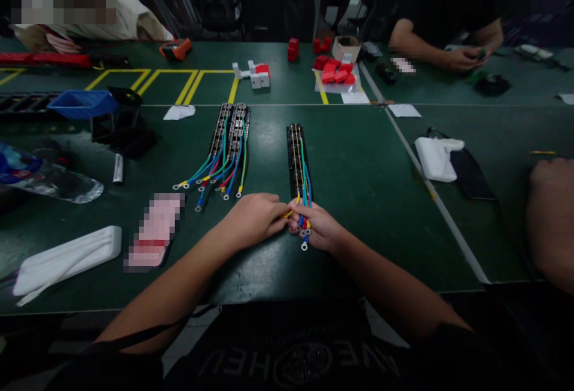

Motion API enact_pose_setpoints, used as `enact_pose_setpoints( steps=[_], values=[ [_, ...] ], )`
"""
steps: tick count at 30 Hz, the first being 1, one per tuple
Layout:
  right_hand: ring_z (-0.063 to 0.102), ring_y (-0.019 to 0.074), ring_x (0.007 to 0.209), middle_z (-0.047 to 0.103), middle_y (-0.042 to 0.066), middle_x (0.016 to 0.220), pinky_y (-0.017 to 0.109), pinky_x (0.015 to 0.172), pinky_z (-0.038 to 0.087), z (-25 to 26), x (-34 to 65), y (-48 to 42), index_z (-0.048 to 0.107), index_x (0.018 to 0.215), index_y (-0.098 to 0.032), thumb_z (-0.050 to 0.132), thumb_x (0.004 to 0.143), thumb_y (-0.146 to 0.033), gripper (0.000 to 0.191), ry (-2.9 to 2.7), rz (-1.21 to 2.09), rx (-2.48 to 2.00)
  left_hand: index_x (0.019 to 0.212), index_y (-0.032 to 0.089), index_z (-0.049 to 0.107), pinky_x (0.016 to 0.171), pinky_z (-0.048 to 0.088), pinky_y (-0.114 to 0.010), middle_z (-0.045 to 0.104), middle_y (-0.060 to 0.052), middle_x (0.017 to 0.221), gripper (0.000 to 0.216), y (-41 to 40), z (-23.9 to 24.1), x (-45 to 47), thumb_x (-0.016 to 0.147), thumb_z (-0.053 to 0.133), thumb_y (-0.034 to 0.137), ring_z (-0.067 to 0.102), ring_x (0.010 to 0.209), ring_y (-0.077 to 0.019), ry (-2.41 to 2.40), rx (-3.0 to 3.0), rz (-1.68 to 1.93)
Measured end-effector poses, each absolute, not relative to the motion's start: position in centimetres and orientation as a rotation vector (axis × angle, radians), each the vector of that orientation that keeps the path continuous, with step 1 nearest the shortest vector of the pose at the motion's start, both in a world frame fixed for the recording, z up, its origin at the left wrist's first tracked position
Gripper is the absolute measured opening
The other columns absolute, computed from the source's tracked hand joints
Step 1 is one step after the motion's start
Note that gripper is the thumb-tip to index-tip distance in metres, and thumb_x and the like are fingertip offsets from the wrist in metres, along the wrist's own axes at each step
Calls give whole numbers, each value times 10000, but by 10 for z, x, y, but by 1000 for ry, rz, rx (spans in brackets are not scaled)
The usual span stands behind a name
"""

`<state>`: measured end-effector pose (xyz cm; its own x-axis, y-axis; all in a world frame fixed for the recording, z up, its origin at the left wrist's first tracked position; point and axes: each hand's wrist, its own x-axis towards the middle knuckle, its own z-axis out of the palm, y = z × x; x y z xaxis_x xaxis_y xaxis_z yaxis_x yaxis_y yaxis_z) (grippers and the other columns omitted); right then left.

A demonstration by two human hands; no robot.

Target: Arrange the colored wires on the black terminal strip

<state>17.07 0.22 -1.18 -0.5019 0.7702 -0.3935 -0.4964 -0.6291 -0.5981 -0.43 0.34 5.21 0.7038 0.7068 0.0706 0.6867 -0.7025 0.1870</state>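
I get a dim feed, faint glare on the green counter (359,199), stretched edges and pixelated patches.

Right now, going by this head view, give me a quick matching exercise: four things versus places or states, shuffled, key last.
1. right hand
2. paired wired strips
3. tray
4. white block

A. beside the phone, on its left
B. side by side, left of the single wired strip
C. closed on wires
D. blue, beyond the clear bottle

Pairs: 1-C; 2-B; 3-D; 4-A
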Motion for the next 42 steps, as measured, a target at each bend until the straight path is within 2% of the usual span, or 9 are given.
enact_pose_setpoints(
  steps=[17, 26, 35, 42],
  values=[
    [492, 79, 401, 502, -41, 471, 196, 444, 433, -8, 163, 6, 563, 707, -140, 644, 808, -196, 141, -455, 2159, -983, 774, 145, 600, 635, 408, -251, 557, -24, 713, 258, 7, 36, -11, 926, 458, 297, 533, 673, -132, 1033, 2678, 337],
    [458, 79, 369, 468, -49, 435, 196, 398, 407, 4, 153, 4, 489, 623, -161, 586, 810, -130, 213, -320, 2021, -1173, 745, 145, 601, 613, 396, -240, 551, -17, 694, 257, 8, 34, -12, 903, 492, 316, 526, 654, -122, 1051, 2608, 400],
    [473, 77, 390, 478, -53, 447, 195, 416, 411, 1, 156, 5, 505, 661, -160, 642, 780, -144, 182, -303, 2059, -1131, 757, 146, 599, 616, 396, -249, 540, -19, 698, 273, 7, 32, -13, 930, 439, 286, 514, 653, -124, 1011, 2643, 406],
    [498, 77, 438, 502, -48, 491, 200, 458, 434, -7, 161, 3, 572, 736, -146, 707, 762, -230, 161, -435, 2103, -983, 788, 142, 627, 633, 409, -255, 554, -24, 708, 271, 6, 29, -15, 932, 444, 280, 528, 674, -128, 1010, 2599, 452]
  ],
)
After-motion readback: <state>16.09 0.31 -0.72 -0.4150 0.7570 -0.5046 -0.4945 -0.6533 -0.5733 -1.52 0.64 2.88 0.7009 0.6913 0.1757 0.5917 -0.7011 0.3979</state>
